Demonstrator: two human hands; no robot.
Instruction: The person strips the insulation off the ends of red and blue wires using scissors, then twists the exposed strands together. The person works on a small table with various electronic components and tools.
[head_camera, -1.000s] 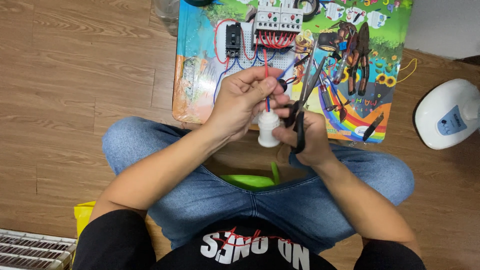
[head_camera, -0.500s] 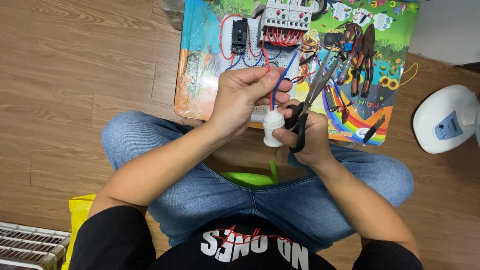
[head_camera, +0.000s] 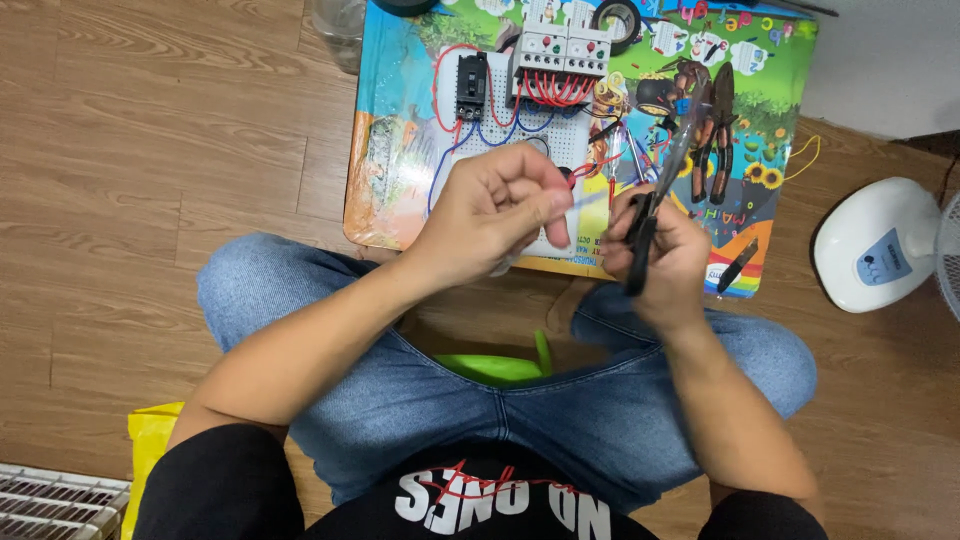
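Observation:
My left hand (head_camera: 492, 215) is held over the near edge of a colourful picture-printed board (head_camera: 395, 130), its fingers pinching a thin blue wire (head_camera: 590, 198) that runs right towards my right hand (head_camera: 662, 258). That hand grips black-handled scissors (head_camera: 642, 232), blades slanting up and away over the board. Behind both hands a white perforated panel (head_camera: 565, 140) carries grey breakers (head_camera: 560, 50), a black switch block (head_camera: 471, 84) and red and blue wires. My palm hides whatever else the left hand may hold.
Brown-handled pliers (head_camera: 716, 130), a black tape roll (head_camera: 621, 18) and a black pen (head_camera: 738, 265) lie on the board. A white fan base (head_camera: 878, 248) stands on the wood floor at right. A green object (head_camera: 495, 367) sits between my crossed legs, a yellow bag (head_camera: 150, 440) at lower left.
The white socket seen under my left hand earlier is out of sight. My hands have drawn slightly apart, and the scissors now stand more upright in my right hand.

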